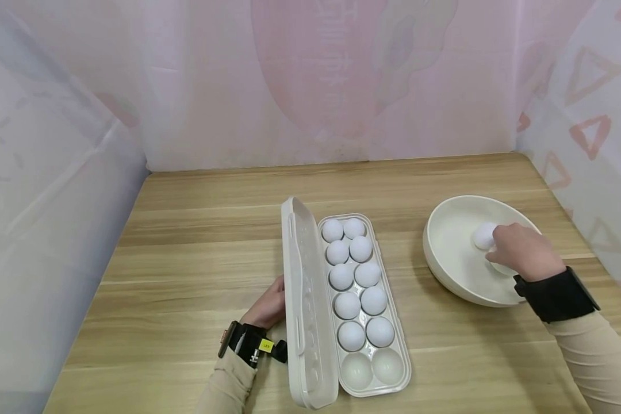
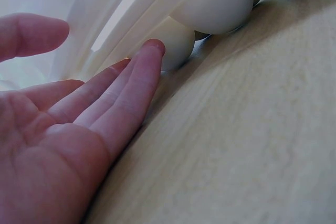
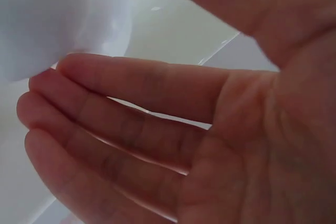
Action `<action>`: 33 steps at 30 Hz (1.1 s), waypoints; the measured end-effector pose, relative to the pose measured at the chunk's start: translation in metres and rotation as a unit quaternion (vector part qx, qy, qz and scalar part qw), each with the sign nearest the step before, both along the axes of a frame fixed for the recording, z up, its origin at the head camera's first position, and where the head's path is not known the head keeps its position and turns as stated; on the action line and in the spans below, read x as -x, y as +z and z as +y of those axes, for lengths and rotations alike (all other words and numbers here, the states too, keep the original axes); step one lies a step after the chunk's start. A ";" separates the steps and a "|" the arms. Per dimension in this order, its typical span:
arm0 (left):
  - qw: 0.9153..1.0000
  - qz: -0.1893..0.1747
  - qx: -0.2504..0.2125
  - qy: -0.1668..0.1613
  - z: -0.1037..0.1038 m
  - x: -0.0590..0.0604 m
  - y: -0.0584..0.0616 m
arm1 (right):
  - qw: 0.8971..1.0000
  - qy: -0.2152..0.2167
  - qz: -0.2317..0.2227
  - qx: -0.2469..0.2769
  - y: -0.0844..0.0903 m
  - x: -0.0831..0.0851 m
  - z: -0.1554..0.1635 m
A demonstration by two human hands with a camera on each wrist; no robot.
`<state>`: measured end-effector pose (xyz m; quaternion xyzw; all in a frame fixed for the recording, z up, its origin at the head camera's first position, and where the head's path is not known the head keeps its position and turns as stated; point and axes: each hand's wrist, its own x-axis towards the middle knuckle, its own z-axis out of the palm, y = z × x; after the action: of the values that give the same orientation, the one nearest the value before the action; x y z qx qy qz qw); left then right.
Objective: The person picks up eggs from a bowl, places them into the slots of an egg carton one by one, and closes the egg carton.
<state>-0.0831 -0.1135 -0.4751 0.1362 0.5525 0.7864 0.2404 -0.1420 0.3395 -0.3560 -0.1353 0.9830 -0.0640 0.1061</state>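
An egg carton (image 1: 405, 352) lies on the table with its lid (image 1: 310, 374) standing upright on the left. White eggs (image 1: 374, 301) fill its pockets except the two front ones. My left hand (image 1: 269, 305) is behind the lid; in the left wrist view its fingers (image 2: 126, 98) are straight at the lid's rounded bulges, thumb apart. Over a cream bowl (image 1: 447, 253) on the right, my right hand (image 1: 522, 250) reaches down to two eggs. One egg (image 1: 484, 236) shows beside the fingers, another is partly covered. The right wrist view shows long fingers (image 3: 152, 87) with tips against an egg (image 3: 42, 19).
The wooden table (image 1: 196, 241) has a pale cloth backdrop (image 1: 202, 86) along its back edge. Printed cloth (image 1: 600, 190) borders the right side, and more cloth (image 1: 57, 230) hangs on the left. The bowl stands right of the carton, with a strip of wood between them.
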 end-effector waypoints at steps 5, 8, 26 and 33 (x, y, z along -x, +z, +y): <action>1.000 -0.005 0.008 0.003 0.000 0.000 0.001 | 1.000 -0.013 -0.009 0.002 -0.002 0.000 0.001; 1.000 -0.013 0.015 0.008 0.000 -0.001 0.003 | 1.000 -0.019 -0.013 -0.001 -0.003 0.000 0.002; 1.000 -0.001 0.009 0.001 0.001 0.000 0.003 | 0.999 -0.029 -0.031 0.006 -0.015 -0.001 0.002; 1.000 -0.006 0.009 0.002 0.002 0.000 0.002 | 0.999 -0.030 -0.043 0.002 -0.014 -0.002 0.002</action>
<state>-0.0835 -0.1120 -0.4726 0.1281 0.5584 0.7826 0.2435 -0.1398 0.3411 -0.3695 -0.1027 0.9811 -0.0749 0.1458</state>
